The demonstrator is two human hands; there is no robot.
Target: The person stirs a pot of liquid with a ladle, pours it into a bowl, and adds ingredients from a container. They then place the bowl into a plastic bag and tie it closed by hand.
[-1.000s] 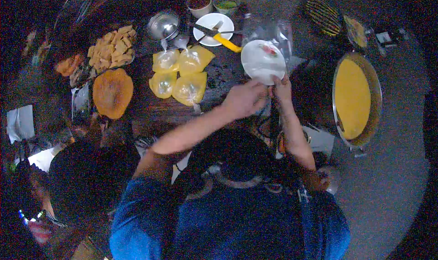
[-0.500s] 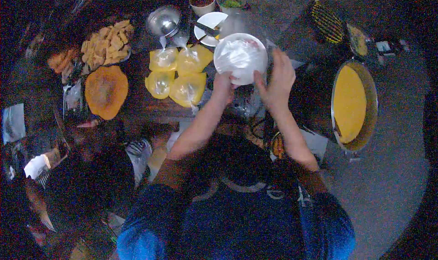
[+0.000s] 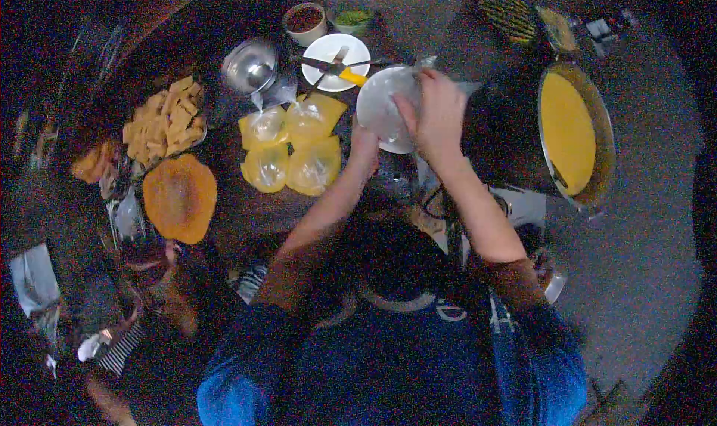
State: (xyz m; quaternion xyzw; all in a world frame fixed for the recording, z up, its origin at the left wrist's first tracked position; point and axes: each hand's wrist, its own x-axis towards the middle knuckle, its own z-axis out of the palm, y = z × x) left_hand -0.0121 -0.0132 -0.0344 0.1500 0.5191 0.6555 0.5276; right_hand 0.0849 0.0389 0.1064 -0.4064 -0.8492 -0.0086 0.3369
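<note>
In front of me is a white bowl (image 3: 382, 101) with a clear plastic bag (image 3: 463, 88) lining it and spreading past its right rim. The lower left edge of the bowl is gripped by my left hand (image 3: 364, 151), its fingers partly hidden underneath. My right hand (image 3: 439, 119) is closed on the bag at the bowl's right side, thumb over the inside. Just left lie several tied clear bags of yellow filling (image 3: 312, 164). Behind the bowl, a white plate (image 3: 357, 46) carries dark-handled utensils and a yellow-handled one (image 3: 351, 77).
A metal bowl (image 3: 250, 66), a cup of dark red stuff (image 3: 305, 21) and a green-filled cup (image 3: 352, 19) stand behind. Leftward are a pile of cut pieces (image 3: 168, 119) and an orange round (image 3: 181, 198). A large pan of yellow mixture (image 3: 571, 131) is right. Another person's arm (image 3: 179, 299) shows lower left.
My right hand has come inward over the bowl's rim and closed on the bag. The bowl is tilted more. The whole view has shifted, and the person at left has moved.
</note>
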